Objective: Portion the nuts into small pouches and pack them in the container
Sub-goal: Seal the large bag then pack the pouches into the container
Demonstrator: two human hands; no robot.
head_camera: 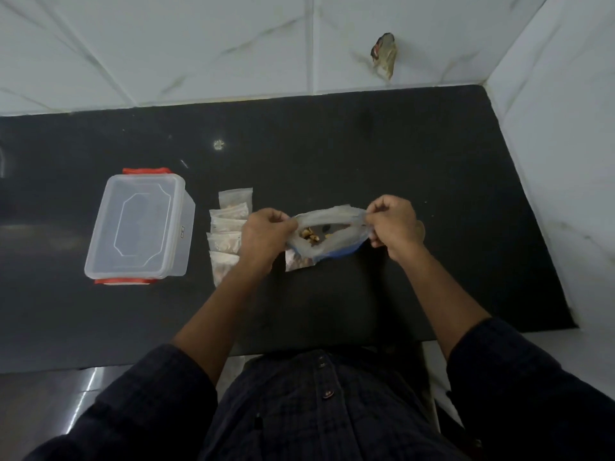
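Looking down from the head camera, both hands work at a clear plastic bag point(327, 232) held just above the dark surface point(399, 161). The left hand point(266, 227) pinches the bag's left rim with curled fingers, and the right hand point(394, 224) pinches the right rim the same way, so the mouth gapes between them. Nuts point(309, 235) show inside the opening, toward its left side. The bag's lower edge has a blue strip, and a small pouch point(296, 262) with brownish contents lies under the bag, partly hidden.

Left of the left hand, a row of small pouches point(228, 227) lies overlapping on the surface. Farther left, apart from them, the clear container point(141, 222) sits lid on, with red latches at its near and far ends.
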